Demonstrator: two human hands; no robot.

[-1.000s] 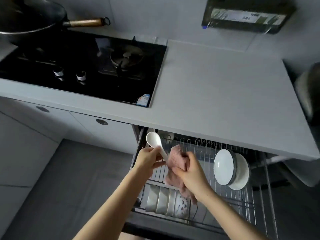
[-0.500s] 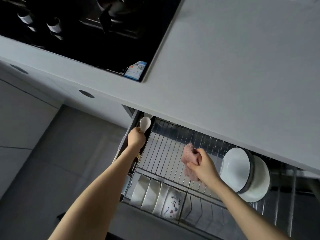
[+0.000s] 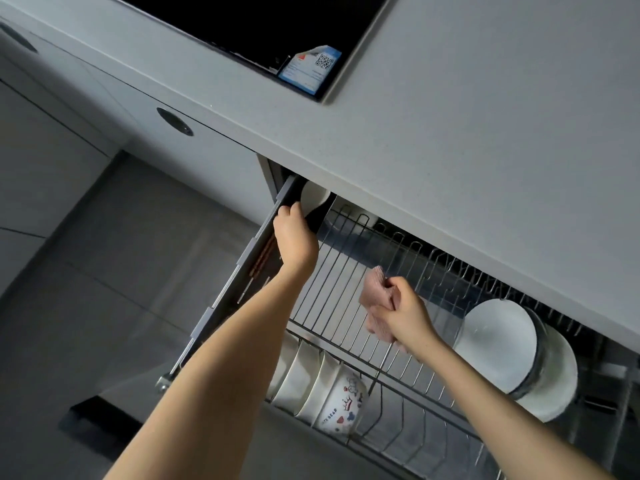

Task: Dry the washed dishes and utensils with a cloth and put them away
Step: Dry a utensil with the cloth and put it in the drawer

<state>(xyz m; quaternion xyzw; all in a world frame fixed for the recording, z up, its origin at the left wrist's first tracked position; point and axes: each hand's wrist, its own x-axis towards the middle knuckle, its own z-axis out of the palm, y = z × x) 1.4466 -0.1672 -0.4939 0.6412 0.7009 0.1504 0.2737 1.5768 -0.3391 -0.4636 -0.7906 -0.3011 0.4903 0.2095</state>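
A white spoon (image 3: 313, 199) is gripped by the left hand (image 3: 294, 239) at the back left corner of the pulled-out wire drawer rack (image 3: 349, 306), its bowl tucked just under the countertop edge (image 3: 398, 209). A pink cloth (image 3: 375, 311) is bunched in the closed right hand (image 3: 405, 315) over bare wire near the rack's middle. White bowls (image 3: 512, 351) stand on edge at the right side; more bowls (image 3: 322, 386) line the front left.

Home kitchen, grey countertop (image 3: 485, 150), inset black hob (image 3: 277, 29), pull-out wire dish rack (image 3: 346, 306) holding bowls (image 3: 311, 386)
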